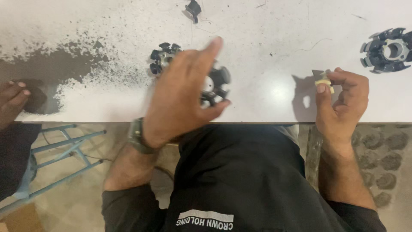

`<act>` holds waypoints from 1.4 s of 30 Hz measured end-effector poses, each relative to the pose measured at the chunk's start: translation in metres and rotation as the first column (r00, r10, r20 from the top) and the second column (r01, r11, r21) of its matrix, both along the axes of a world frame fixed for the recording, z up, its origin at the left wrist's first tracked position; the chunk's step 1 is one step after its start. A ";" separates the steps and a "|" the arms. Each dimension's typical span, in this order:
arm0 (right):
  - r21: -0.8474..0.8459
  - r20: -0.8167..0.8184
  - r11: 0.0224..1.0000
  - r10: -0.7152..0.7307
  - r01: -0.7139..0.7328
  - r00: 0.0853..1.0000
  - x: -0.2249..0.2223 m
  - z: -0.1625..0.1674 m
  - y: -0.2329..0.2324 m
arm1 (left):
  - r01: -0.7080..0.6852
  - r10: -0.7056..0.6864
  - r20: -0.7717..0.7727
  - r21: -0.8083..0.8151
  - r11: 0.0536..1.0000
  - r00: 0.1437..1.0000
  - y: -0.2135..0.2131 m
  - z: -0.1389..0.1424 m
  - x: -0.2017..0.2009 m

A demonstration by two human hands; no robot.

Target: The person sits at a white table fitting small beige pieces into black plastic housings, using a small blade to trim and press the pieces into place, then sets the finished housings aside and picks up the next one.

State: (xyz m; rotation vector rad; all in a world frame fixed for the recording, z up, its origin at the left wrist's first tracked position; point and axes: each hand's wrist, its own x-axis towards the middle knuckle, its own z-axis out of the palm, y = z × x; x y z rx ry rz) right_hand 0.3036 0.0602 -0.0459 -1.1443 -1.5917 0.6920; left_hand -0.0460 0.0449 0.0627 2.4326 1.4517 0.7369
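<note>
Left hand (182,92): raised over the near edge of the white, dust-smeared table (266,94), palm turned away from the camera, index finger extended upward, thumb and remaining fingers curled round a black toothed metal stator core with a pale centre hub (214,86). The core is held just above the tabletop. Right hand (343,103): upright, forearm below the table edge, thumb and fingertips pinching a small cream plastic piece (324,82). A second black stator core (388,50) lies far right.
</note>
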 end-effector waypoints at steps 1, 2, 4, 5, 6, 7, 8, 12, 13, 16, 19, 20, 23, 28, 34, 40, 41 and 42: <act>-0.005 -0.025 1.000 -0.016 0.016 1.000 -0.002 0.001 -0.001 | 0.012 -0.012 0.044 -0.014 1.000 0.999 -0.005 -0.009 0.023; -0.005 -0.029 1.000 -0.014 0.013 0.999 -0.003 0.001 -0.003 | 0.026 -0.023 0.088 -0.025 0.999 0.996 -0.009 -0.018 0.044; -0.004 -0.041 1.000 -0.013 0.013 0.999 -0.005 0.001 -0.006 | -0.002 0.007 0.070 -0.066 0.998 0.998 -0.011 -0.032 0.071; 0.004 -0.015 1.000 0.002 -0.002 1.000 -0.004 0.002 -0.008 | -0.012 0.017 0.059 -0.087 0.996 0.998 -0.011 -0.037 0.080; 0.010 0.009 1.000 0.017 -0.017 1.000 -0.004 0.001 -0.010 | -0.019 0.025 0.087 -0.073 0.997 0.996 -0.011 -0.041 0.085; 0.014 0.016 1.000 0.021 -0.021 1.000 -0.004 0.001 -0.012 | -0.028 0.035 0.113 -0.061 0.998 0.993 -0.012 -0.044 0.089; 0.018 0.023 1.000 0.025 -0.026 0.999 -0.004 0.001 -0.013 | -0.041 0.048 0.138 -0.053 0.998 0.989 -0.012 -0.046 0.091; 0.049 0.052 0.995 0.082 -0.085 0.995 -0.018 0.004 -0.018 | -0.083 0.087 0.158 -0.027 0.996 0.984 -0.016 -0.048 0.083; 0.058 0.086 0.992 0.104 -0.109 0.991 -0.025 0.005 -0.019 | -0.094 0.099 0.142 -0.042 0.995 0.985 -0.015 -0.049 0.083; 0.087 0.212 0.983 0.141 -0.163 0.967 -0.048 0.011 -0.019 | -0.104 0.110 0.160 -0.044 0.994 0.981 -0.013 -0.050 0.083; 0.111 0.383 0.978 0.122 -0.176 0.916 -0.064 0.020 -0.019 | -0.086 0.091 0.210 -0.032 0.996 0.973 -0.014 -0.045 0.074; 0.114 0.392 0.977 0.123 -0.181 0.912 -0.066 0.022 -0.018 | -0.080 0.085 0.226 -0.030 0.996 0.970 -0.016 -0.042 0.069; 0.117 0.415 0.974 0.127 -0.192 0.901 -0.068 0.027 -0.018 | -0.077 0.084 0.135 -0.055 0.996 0.987 -0.022 -0.032 0.053; 0.092 0.396 0.980 0.127 -0.177 0.909 -0.067 0.026 -0.021 | -0.157 0.149 -0.061 -0.152 0.976 0.987 -0.035 -0.011 0.044; 0.107 0.255 0.980 0.136 -0.168 0.957 -0.068 0.020 -0.029 | 0.047 -0.049 0.198 0.018 0.999 0.979 -0.027 -0.003 0.066; 0.153 0.278 0.970 0.141 -0.189 0.950 -0.066 0.013 -0.035 | -0.087 0.097 0.193 -0.061 0.994 0.976 -0.016 -0.042 0.080; 0.151 0.293 0.971 0.134 -0.184 0.947 -0.066 0.012 -0.036 | -0.096 0.109 0.204 -0.071 0.993 0.973 -0.018 -0.047 0.080; 0.154 0.308 0.971 0.129 -0.183 0.943 -0.066 0.011 -0.036 | -0.112 0.122 0.202 -0.061 0.992 0.972 -0.020 -0.052 0.081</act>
